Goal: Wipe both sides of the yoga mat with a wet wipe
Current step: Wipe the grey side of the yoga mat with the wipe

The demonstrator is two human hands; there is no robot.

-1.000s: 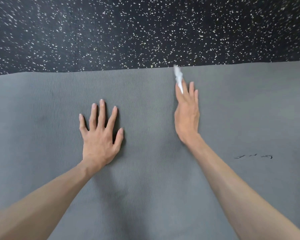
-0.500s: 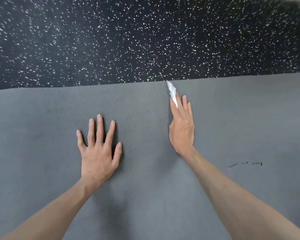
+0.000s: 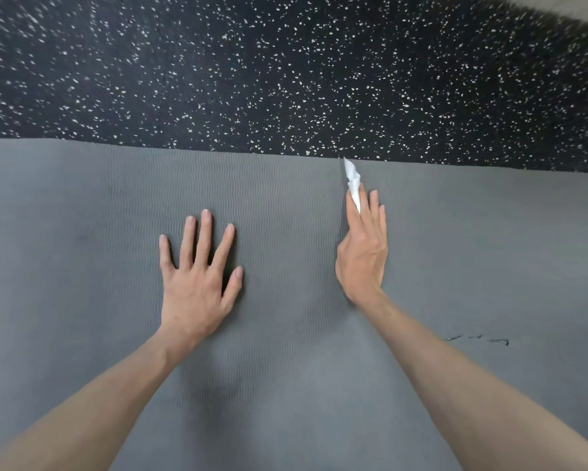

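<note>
Left hand (image 3: 197, 283) flat on the grey, wave-textured foam yoga mat (image 3: 82, 300), fingers (image 3: 202, 239) straight and fanned apart, palm down, grip spread and holding nothing; apparently a brace, pinning the mat against the floor so that a stroke alongside cannot drag or bunch it. Faint shadow under the palm and between the forearms, no lift or wrinkle visible there.

Further right, right hand (image 3: 362, 253) turned on its edge, fingers held straight and close together, with a crumpled white wet wipe (image 3: 352, 180) pinched between them and poking out past the fingertips toward the mat's far edge. Exactly which fingers do the pinching: hard to tell from this angle. Wipe tip just at the line where mat meets floor, likely the far end of a wiping stroke; actual contact between wipe and foam not clear.

Mat spread open across the whole lower part of the view, lying on black rubber flooring flecked with white (image 3: 286, 79), far edge straight and flat. Surface matte, uniformly grey, ribbed in fine wavy lines most visible near the hands; no wet streaks discernible. A few small dark marks (image 3: 477, 339) on the foam near the right forearm, possibly scuffs or print. Underside hidden, so presumably a flip yet to come.
</note>
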